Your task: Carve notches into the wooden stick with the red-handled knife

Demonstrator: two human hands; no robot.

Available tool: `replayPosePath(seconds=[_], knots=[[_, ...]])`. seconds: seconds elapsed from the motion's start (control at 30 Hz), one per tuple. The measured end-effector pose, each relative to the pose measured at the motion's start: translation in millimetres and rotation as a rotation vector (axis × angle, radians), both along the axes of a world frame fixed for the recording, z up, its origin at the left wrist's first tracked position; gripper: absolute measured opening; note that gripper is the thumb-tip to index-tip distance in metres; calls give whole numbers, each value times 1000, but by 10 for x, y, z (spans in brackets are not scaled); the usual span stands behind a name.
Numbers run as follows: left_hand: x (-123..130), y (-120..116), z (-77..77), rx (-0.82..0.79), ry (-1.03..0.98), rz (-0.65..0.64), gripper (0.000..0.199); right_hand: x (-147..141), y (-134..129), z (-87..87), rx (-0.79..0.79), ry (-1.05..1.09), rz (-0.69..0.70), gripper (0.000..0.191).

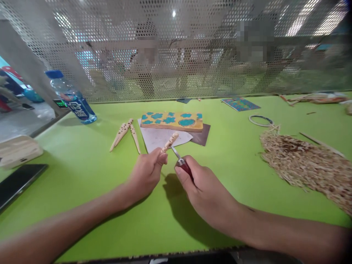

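Your left hand (145,175) pinches a pale carved wooden stick (169,142), its long axis slanting up and right, away from you. Your right hand (205,192) grips a red-handled steel carving knife (183,165), blade tip just beside the stick.

The green bench (236,176) carried a heap of pale wood shavings (305,165) on the right and notched wooden sticks (123,134) beside a painted yellow-and-teal block (172,121), which rested on pale and brown sheets (154,137). A blue-capped water bottle (72,98) stood before a perforated metal screen (176,69), and a dark phone (19,183) lay at the left.
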State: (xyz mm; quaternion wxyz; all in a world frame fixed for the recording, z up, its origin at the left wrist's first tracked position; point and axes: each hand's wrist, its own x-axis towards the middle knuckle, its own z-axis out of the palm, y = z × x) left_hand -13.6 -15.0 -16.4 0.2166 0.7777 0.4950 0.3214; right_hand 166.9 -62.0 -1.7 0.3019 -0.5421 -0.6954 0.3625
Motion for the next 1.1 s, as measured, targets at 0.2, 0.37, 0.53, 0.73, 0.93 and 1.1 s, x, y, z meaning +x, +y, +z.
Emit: replayPosePath(seconds=[0.2,0.37,0.53,0.73,0.93,1.1], knots=[[12,8,20,4,2,1,40,5,20,-30,11,15,-8,23],[37,-10,14,12,17,-13,35,9,65,-58,26,3,8,25],[11,-48,-75,170,127,-8,25,115,141,-75,108,-62,105,24],[-56,-121,-169,639,236,-64,30,276,255,-150,220,-96,302,24],[-104,-142,-169,785,291,-141,37,343,299,-138,204,-66,465,31],[-149,-136,-155,761,364,-182,33,376,309,-39,52,7,592,34]])
